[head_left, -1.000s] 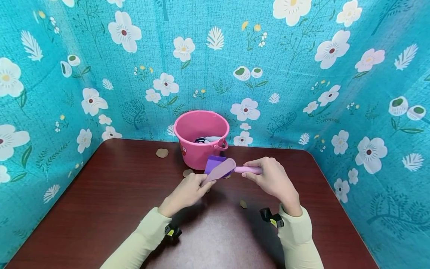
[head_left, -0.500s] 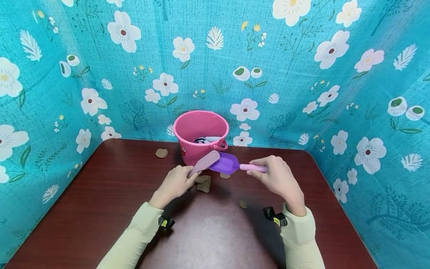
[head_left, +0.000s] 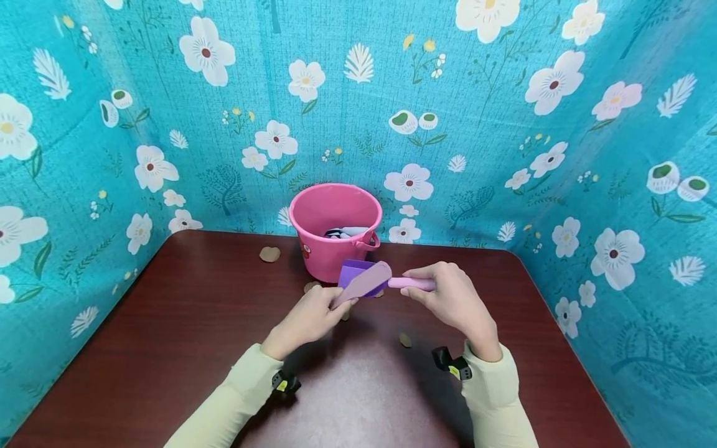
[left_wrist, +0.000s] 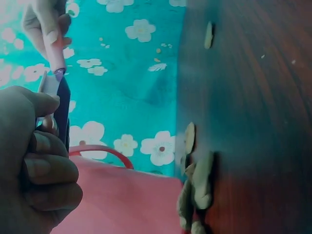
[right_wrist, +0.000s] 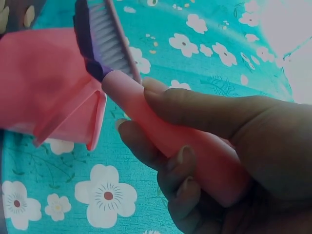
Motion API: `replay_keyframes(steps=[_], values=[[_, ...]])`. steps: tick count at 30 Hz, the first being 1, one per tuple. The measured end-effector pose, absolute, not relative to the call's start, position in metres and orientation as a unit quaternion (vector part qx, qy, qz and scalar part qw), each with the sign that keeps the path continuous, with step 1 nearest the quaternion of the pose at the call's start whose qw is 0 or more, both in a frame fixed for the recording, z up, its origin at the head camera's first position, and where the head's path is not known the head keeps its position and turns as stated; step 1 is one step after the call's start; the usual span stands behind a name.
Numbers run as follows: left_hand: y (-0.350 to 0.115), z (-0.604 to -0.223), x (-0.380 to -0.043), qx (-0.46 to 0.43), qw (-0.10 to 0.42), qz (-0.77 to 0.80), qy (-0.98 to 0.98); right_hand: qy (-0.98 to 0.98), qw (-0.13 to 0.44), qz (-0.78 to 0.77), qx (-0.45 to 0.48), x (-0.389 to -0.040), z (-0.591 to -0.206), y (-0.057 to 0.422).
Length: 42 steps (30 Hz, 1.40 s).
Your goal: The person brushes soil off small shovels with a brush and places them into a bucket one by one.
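My left hand [head_left: 310, 314] grips the handle end of a pinkish-mauve brush [head_left: 366, 279]. The brush lies across a small purple dustpan [head_left: 350, 272], hiding part of its pan. In the right wrist view, the brush's pale bristles [right_wrist: 108, 41] face into the pan. My right hand [head_left: 458, 297] holds the dustpan by its pink handle [right_wrist: 170, 134], thumb along one side and fingers curled at the other. Both tools are raised above the table, just in front of a pink bucket [head_left: 327, 258]. In the left wrist view, my left fingers [left_wrist: 51, 168] curl tightly.
Pale, dark and light-coloured items [head_left: 346, 233] lie inside the bucket. Flat brown leaf-like pieces sit on the dark red table [head_left: 168, 323]: one piece [head_left: 270, 254] left of the bucket, another piece [head_left: 405, 340] nearer me, and several by the bucket's base. Blue flowered cloth [head_left: 235, 93] surrounds the table.
Half a second ago the brush was farther left and the dustpan's purple pan faced up more openly. Now the brush is back over the pan, and my right hand has shifted slightly left.
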<state>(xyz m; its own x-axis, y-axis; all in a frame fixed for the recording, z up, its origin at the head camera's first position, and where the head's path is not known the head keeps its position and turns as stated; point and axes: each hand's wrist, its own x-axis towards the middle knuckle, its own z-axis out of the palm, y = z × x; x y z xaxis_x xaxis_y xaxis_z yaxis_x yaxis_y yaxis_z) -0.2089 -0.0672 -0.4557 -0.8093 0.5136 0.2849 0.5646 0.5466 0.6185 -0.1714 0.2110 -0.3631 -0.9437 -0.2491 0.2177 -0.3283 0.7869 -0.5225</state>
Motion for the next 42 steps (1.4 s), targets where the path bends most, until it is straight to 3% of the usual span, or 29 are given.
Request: replay_keyframes(steps=[9,16,25,42], values=[[-0.076,-0.460,-0.216,-0.275,0.029,-0.366,-0.889,-0.945,0.070,0.280,0.151,-0.169,-0.359,0.214],[-0.088,-0.459,-0.225,-0.255,0.063,-0.331,-0.906,-0.946,0.077,0.281,0.140,-0.168,-0.356,0.225],[-0.105,-0.454,-0.232,-0.237,0.063,-0.347,-0.905,-0.942,0.098,0.295,0.128,-0.167,-0.353,0.237],[-0.111,-0.445,-0.231,-0.256,0.133,-0.424,-0.859,-0.950,0.089,0.261,0.143,-0.169,-0.354,0.236]])
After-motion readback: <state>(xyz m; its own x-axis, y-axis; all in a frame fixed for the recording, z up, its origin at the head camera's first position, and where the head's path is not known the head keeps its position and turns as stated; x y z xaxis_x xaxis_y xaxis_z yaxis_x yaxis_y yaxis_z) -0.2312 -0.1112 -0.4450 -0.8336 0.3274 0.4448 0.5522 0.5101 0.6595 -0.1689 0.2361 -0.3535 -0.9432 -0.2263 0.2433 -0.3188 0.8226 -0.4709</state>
